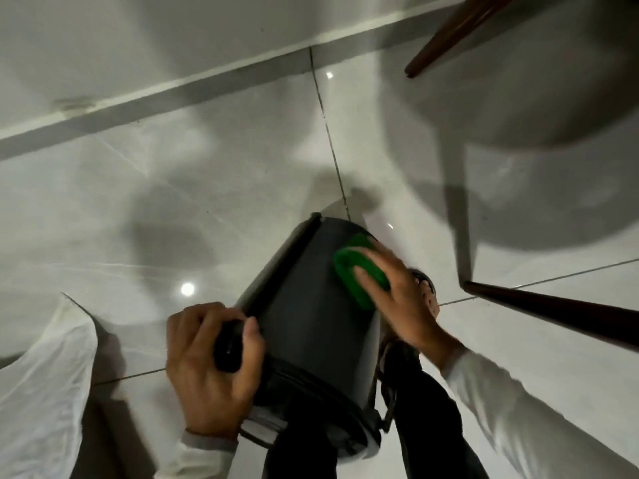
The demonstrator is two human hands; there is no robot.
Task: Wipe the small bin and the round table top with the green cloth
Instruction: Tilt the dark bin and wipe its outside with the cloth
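Observation:
A small dark grey bin [304, 316] is tipped on its side above the tiled floor, its bottom end pointing away from me and its lid end near my legs. My left hand [211, 371] grips a black handle-like part on the bin's left side and holds the bin steady. My right hand [397, 299] presses a folded green cloth [359, 274] flat against the bin's upper right wall. The round table top is out of view; only its legs show.
Two dark wooden table legs [449, 39] [553, 312] slant in at the right. A glossy white tiled floor [173, 209] runs to a skirting board at the wall. White fabric [45, 385] lies at the lower left. My dark trouser legs and a sandalled foot [427, 288] are below the bin.

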